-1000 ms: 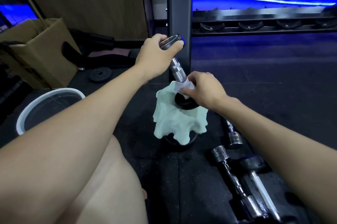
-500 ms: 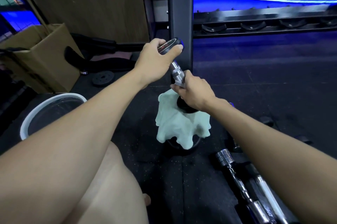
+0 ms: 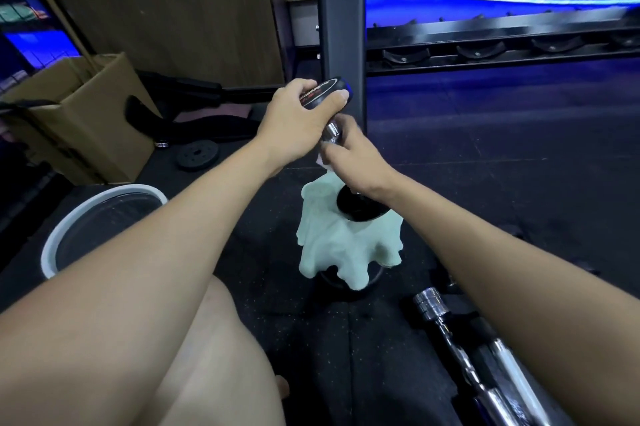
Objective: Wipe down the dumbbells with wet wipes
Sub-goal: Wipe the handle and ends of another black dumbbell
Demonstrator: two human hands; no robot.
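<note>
Upright dumbbell (image 3: 332, 129) with chrome handle and black ends, left hand (image 3: 298, 120) gripping its top end, right hand (image 3: 356, 159) clenching a wipe (image 3: 322, 159) round the handle, bottom end on pale green cloth (image 3: 346, 249)

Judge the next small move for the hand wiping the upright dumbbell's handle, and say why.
Probably slide the right hand back down the handle. It grips a white wipe round the bar at the top, just under the upper head, which the left hand grips to steady the dumbbell. The lower stretch, above the green cloth, would be next.
</note>
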